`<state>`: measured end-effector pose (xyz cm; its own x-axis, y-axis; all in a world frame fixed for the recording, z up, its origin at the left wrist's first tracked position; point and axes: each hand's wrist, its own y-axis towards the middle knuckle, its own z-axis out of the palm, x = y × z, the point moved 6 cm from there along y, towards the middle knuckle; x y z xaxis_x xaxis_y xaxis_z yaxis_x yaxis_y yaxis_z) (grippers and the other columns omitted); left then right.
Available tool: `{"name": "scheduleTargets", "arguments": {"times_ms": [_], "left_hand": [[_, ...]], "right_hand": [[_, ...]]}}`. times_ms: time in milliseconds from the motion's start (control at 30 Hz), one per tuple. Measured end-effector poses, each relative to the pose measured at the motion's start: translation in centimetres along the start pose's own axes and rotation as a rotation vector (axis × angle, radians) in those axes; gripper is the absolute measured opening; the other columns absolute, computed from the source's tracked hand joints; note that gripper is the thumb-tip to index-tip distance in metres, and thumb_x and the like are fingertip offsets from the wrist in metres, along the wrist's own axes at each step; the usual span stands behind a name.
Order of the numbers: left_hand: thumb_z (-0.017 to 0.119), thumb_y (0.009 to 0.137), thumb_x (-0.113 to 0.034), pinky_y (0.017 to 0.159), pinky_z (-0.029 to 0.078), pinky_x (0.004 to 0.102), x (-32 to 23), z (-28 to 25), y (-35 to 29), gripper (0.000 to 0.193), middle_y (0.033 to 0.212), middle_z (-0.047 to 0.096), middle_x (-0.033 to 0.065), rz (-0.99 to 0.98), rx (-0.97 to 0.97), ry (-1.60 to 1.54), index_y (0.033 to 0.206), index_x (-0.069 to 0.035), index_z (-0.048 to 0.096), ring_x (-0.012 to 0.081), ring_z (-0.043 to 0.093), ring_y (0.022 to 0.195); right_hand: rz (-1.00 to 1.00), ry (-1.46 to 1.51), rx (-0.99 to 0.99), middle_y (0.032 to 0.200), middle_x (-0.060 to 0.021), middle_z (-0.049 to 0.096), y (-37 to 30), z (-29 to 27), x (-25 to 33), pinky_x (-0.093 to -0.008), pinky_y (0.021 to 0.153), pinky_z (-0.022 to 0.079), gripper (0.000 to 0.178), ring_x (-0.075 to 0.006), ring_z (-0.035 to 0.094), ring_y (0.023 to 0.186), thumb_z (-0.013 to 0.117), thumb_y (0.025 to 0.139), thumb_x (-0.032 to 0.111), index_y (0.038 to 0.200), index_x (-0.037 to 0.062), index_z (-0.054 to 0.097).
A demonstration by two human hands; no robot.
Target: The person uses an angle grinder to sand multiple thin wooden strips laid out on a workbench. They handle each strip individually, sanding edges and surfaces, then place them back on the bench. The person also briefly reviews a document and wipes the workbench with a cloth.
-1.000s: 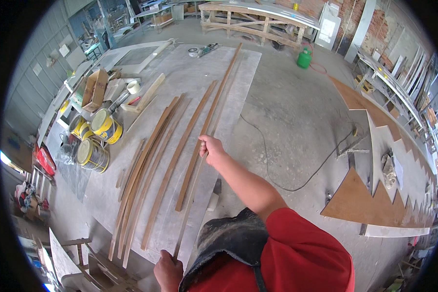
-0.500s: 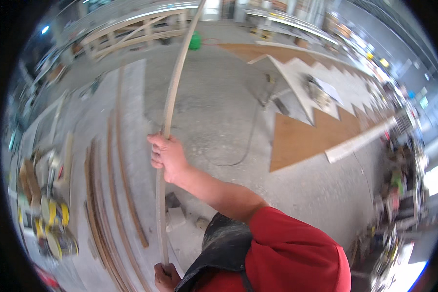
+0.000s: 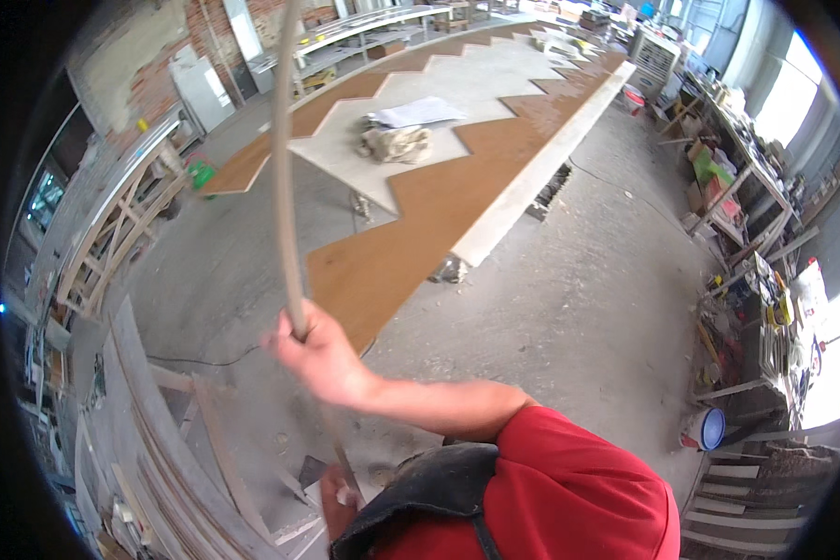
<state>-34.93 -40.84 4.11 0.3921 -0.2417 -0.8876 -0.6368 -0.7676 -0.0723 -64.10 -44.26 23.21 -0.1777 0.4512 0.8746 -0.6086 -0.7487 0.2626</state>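
My right hand [image 3: 322, 359] is closed around a long, thin wooden strip [image 3: 285, 187], which stands nearly upright and runs out past the upper edge. Lower down, beside the dark apron, my left hand [image 3: 336, 504] is closed at the strip's lower part; its fingers are partly hidden and blurred. Beyond the strip's upper part lies a long worktop with brown zigzag-edged panels [image 3: 392, 247] on both sides of a pale panel [image 3: 331, 159]. On the pale panel rest a crumpled beige cloth [image 3: 397, 146] and white sheets [image 3: 420, 112].
More long strips [image 3: 159, 448] lie on a surface at lower left. A wooden-framed bench [image 3: 126, 229] and a green container [image 3: 199, 175] stand at far left. Cluttered shelving [image 3: 719, 196] lines the right, with a blue-and-white bucket [image 3: 705, 429] near it. A cable [image 3: 205, 361] crosses the floor.
My view has turned right, so the zigzag panels now lie ahead and the loose strips have shifted to the lower left. Both hands still hold the strip, whose upper end now leans left.
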Motion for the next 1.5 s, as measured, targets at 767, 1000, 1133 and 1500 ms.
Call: {"name": "scheduleTargets", "arguments": {"times_ms": [767,1000,1133,1500], "left_hand": [[0.045,0.105,-0.017,0.058,0.044,0.0265,-30.4,16.1,23.9,0.025,0.067,0.054,0.0030,0.104,-0.455,-0.390,0.096,0.001,0.059,0.0117,0.051,0.057],[0.064,0.096,-0.008,0.045,0.038,0.0250,-32.2,22.0,24.8,0.015,0.059,0.056,0.0007,-0.257,-0.473,-0.455,0.083,-0.001,0.061,0.0079,0.049,0.048],[0.068,0.093,-0.007,0.045,0.040,0.0248,-34.9,28.5,25.3,0.013,0.060,0.057,0.0003,-0.372,-0.642,-0.456,0.082,-0.001,0.063,0.0080,0.052,0.049],[0.067,0.095,-0.011,0.043,0.037,0.0247,-41.7,37.6,24.7,0.019,0.058,0.054,-0.0022,-0.471,-0.934,-0.461,0.078,-0.004,0.061,0.0061,0.048,0.046]], "right_hand": [[-0.117,-0.738,0.874,0.108,-0.0207,0.070,13.3,-28.8,0.9,-0.0468,0.082,0.055,0.036,-0.0394,0.068,0.092,0.072,0.088,0.032,0.116,0.0094,0.069],[0.233,-1.477,0.446,0.161,-0.0231,0.034,43.0,-42.0,-8.7,-0.0526,0.115,0.041,0.102,-0.0461,0.039,0.145,0.079,0.080,0.052,0.160,0.0137,0.030],[0.012,-1.691,0.537,0.143,-0.0201,0.052,49.9,-45.6,-14.8,-0.0546,0.105,0.048,0.063,-0.0444,0.049,0.133,0.076,0.081,0.037,0.136,0.0155,0.055],[0.628,0.743,0.497,0.141,-0.0183,0.059,60.7,-48.6,2.7,-0.0496,0.115,0.045,0.053,-0.0343,0.055,0.134,0.059,0.095,0.026,0.144,0.0049,0.052]]}}
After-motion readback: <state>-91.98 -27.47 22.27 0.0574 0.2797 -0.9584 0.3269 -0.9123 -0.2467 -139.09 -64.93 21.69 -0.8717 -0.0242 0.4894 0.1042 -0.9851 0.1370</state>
